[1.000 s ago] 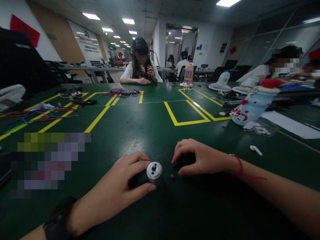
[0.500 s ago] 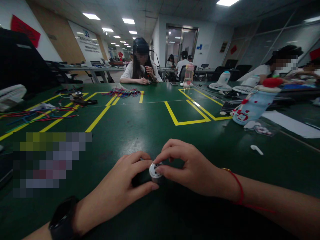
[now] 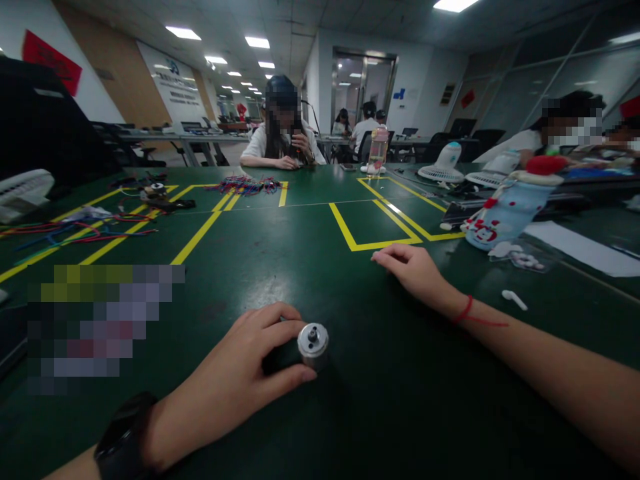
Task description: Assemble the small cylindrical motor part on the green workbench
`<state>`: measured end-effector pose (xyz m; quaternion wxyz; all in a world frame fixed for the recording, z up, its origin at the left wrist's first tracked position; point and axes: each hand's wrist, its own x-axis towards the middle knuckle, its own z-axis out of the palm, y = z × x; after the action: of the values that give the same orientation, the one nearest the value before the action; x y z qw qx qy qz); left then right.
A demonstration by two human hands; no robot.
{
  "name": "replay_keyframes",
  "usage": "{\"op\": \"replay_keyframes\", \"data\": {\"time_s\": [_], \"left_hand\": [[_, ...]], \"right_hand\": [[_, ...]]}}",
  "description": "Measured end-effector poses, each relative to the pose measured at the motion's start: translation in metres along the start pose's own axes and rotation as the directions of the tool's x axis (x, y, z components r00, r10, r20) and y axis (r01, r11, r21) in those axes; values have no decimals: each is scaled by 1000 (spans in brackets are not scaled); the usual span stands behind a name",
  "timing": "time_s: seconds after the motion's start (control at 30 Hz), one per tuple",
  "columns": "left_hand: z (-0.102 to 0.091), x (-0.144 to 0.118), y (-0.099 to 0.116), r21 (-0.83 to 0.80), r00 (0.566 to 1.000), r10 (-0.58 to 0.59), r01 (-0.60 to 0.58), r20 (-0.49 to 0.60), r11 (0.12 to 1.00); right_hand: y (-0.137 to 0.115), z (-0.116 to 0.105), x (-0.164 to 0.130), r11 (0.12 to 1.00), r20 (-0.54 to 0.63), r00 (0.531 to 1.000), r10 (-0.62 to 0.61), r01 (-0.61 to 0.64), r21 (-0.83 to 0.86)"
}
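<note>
A small silvery cylindrical motor [image 3: 313,347] stands upright on the green table, its short shaft and a couple of dark holes showing on the top face. My left hand [image 3: 260,353] grips it from the side, thumb at the front and fingers behind. Away to the right and farther off, my right hand [image 3: 415,267] is beside the corner of a yellow tape outline [image 3: 354,247]. Its fingers are pinched together, and whatever may be between them is too small to make out.
To the right are a blue bottle [image 3: 510,210] with a red top, a white earbud [image 3: 514,299] and a paper sheet [image 3: 585,250]. Coloured wires [image 3: 250,186] lie in a heap at the back left. Across the table sits a person [image 3: 283,133].
My right hand has left the top of the motor and moved right and farther away, uncovering the shaft. My left hand keeps its hold in the same place.
</note>
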<state>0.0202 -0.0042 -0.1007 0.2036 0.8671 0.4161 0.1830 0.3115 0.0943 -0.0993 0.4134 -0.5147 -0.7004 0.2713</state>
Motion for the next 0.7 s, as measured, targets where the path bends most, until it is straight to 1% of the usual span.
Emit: {"op": "replay_keyframes", "data": {"time_s": [0.07, 0.13, 0.2, 0.27, 0.37, 0.43, 0.5, 0.53, 0.57, 0.63, 0.7], "left_hand": [[-1, -1, -1, -4, 1000, 1, -1, -3, 1000], [-2, -2, -1, -5, 1000, 3, -3, -11, 1000], [-3, -3, 0, -2, 1000, 4, -4, -16, 1000], [-5, -4, 1, 6, 1000, 8, -7, -17, 1000], [-8, -6, 5, 16, 999, 21, -21, -35, 1000], [-11, -7, 8, 14, 999, 26, -25, -38, 1000], [-12, -7, 10, 12, 999, 20, -19, -28, 1000], [-12, -7, 11, 13, 1000, 16, -15, -24, 1000], [-12, -7, 11, 14, 1000, 12, -12, -21, 1000], [-10, -6, 11, 19, 1000, 12, -12, -24, 1000], [-6, -5, 10, 33, 999, 26, -25, -42, 999]], "right_hand": [[16, -4, 10, 999, -46, 998, 53, -52, 8], [23, -5, 15, 997, -59, 996, 74, -73, 16], [22, -5, 15, 997, -38, 997, 71, -71, 11], [15, -3, 12, 999, -2, 999, 52, -52, -10], [-1, 3, 2, 999, 71, 997, 4, 0, -49], [-15, 10, -9, 997, 148, 989, -31, 41, -66], [-32, 19, -22, 993, 255, 963, -87, 104, -54], [-42, 23, -29, 988, 319, 938, -135, 152, -28], [-51, 27, -36, 980, 353, 916, -188, 197, 12], [-67, 33, -48, 959, 357, 890, -283, 268, 91], [-79, 36, -57, 936, 344, 871, -351, 322, 141]]}}
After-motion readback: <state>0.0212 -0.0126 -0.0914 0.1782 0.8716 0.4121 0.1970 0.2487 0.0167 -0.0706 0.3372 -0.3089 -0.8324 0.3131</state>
